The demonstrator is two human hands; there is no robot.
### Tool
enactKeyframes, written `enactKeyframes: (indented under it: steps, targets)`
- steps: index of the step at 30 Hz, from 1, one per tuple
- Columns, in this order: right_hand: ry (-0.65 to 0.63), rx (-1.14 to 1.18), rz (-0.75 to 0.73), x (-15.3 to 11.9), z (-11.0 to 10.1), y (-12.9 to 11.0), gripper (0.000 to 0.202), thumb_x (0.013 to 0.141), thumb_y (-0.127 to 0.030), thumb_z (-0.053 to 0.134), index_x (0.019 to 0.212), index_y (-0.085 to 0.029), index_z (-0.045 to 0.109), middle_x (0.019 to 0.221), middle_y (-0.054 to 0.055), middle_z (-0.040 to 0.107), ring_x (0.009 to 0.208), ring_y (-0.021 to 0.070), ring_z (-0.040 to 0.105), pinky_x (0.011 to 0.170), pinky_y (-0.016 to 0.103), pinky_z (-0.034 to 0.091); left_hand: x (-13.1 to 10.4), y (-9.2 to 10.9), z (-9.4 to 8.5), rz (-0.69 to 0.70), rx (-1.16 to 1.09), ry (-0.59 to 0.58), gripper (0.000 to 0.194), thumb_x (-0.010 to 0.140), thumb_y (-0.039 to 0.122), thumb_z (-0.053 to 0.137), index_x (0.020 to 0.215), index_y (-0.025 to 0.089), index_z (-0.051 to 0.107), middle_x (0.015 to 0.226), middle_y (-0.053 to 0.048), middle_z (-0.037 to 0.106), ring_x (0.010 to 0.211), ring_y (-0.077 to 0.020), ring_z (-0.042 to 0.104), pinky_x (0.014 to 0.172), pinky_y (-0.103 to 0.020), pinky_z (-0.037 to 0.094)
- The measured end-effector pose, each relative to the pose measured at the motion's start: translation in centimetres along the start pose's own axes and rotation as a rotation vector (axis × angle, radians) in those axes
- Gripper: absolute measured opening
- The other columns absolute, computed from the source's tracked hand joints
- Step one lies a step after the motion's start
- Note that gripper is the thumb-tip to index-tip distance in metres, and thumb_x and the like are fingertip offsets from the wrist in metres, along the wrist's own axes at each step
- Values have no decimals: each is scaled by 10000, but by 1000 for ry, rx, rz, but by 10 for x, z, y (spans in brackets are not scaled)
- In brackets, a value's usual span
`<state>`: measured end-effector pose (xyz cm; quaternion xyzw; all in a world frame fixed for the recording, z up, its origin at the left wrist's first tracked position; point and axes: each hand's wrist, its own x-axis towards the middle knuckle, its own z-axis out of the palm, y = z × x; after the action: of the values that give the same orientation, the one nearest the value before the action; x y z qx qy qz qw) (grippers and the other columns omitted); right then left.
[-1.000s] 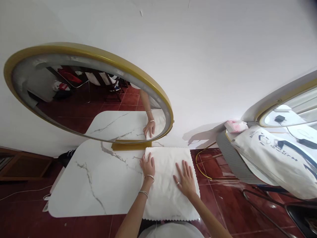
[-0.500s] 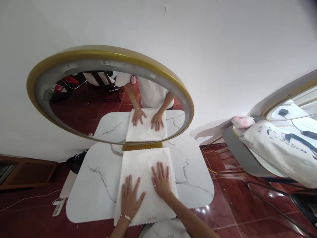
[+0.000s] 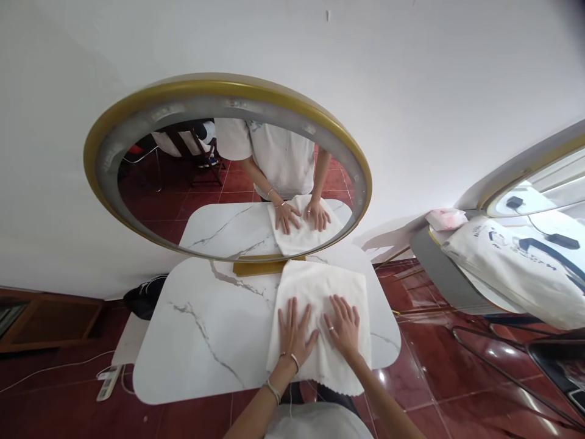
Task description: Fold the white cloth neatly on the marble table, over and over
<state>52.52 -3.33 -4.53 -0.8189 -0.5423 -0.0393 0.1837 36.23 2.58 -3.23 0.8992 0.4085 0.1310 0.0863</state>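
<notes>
A white cloth with scalloped edges (image 3: 322,283) lies on the right part of the marble-patterned table (image 3: 192,353), its near edge hanging past the table's front. My left hand (image 3: 295,334) presses flat on the cloth's left half, fingers spread. On its right half rests my right hand (image 3: 343,323), also flat with fingers apart and a ring on one finger. Small wrinkles run through the cloth between the two hands. Behind the cloth stands a round gold-framed mirror (image 3: 228,85), which reflects both hands and the cloth.
The mirror's gold base (image 3: 256,267) sits at the table's back edge. To the right, another table (image 3: 423,268) bears a white printed bag (image 3: 507,259) and a pink-white packet (image 3: 446,219). A power strip (image 3: 109,383) lies at lower left, near a black bag (image 3: 145,297).
Both hands and the cloth have shifted right across the table. The cloth now lies askew with wrinkles, and more of the table's left side shows. The camera view has turned slightly.
</notes>
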Motion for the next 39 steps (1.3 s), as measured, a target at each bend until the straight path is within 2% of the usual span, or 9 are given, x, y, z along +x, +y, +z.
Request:
enactKeyframes:
  steps: [2, 4, 9, 19, 23, 27, 35, 37, 39]
  targets:
    - [33, -11, 94, 14, 5, -1, 549, 947, -477, 325, 1435, -227, 336, 1427, 84, 414, 1333, 232, 318, 1076, 453, 232, 1, -6, -1, 23, -9, -3, 668, 858, 494, 491, 1455, 325, 243, 1558, -83, 172, 1408, -304, 203, 1131, -545, 64]
    - [12, -53, 94, 28, 13, -14, 569, 936, -501, 337, 1427, -215, 355, 1479, 103, 327, 1371, 261, 241, 1084, 485, 202, -5, -18, -3, 18, -3, 14, 674, 847, 517, 498, 1449, 329, 260, 1553, -83, 190, 1401, -300, 224, 1131, -537, 63]
    - [-95, -89, -117, 42, 30, -74, 589, 934, -461, 351, 1468, -233, 252, 1544, 108, 149, 1424, 274, 73, 1099, 574, 40, -33, -56, -17, -100, 65, 61, 647, 840, 475, 520, 1432, 309, 317, 1542, -98, 224, 1398, -295, 238, 1123, -538, 89]
    - [-156, 72, -334, 76, 71, -203, 690, 919, -530, 356, 1489, -190, 167, 1548, 149, 67, 1427, 291, 12, 1103, 558, 25, -61, -147, -50, -370, 175, 82, 580, 851, 483, 488, 1383, 260, 424, 1530, -133, 242, 1407, -301, 214, 1111, -568, 109]
    - [-176, 115, -405, 79, 75, -231, 702, 915, -566, 335, 1489, -197, 172, 1551, 127, 74, 1429, 273, 29, 1114, 534, 16, -72, -167, -61, -399, 205, 101, 561, 863, 461, 473, 1378, 241, 433, 1530, -142, 239, 1414, -299, 191, 1113, -566, 107]
    - [-152, 86, -325, 80, 75, -213, 705, 908, -558, 348, 1488, -196, 175, 1551, 81, 120, 1429, 233, 56, 1128, 502, 30, -67, -160, -59, -360, 189, 85, 576, 862, 469, 477, 1389, 242, 416, 1534, -147, 223, 1416, -310, 179, 1111, -575, 101]
    - [-31, -15, -39, 84, 53, -93, 830, 857, -631, 396, 1493, -159, 146, 1517, 76, 251, 1411, 250, 108, 1129, 468, 136, -14, -97, -26, -119, 56, 9, 659, 845, 556, 477, 1437, 334, 291, 1551, -104, 186, 1419, -295, 178, 1119, -561, 94]
    - [-17, -36, -34, 86, 49, -81, 807, 851, -629, 408, 1483, -172, 199, 1520, 69, 242, 1411, 272, 92, 1130, 494, 106, -7, -86, -22, -110, 39, 17, 673, 840, 572, 477, 1440, 342, 279, 1555, -92, 179, 1416, -291, 189, 1125, -550, 84]
    - [-33, -41, -96, 88, 50, -86, 743, 871, -588, 400, 1474, -188, 235, 1531, 67, 212, 1417, 280, 64, 1129, 518, 63, -7, -84, -21, -107, 36, 24, 670, 840, 576, 475, 1438, 343, 284, 1555, -78, 185, 1411, -287, 204, 1131, -536, 74]
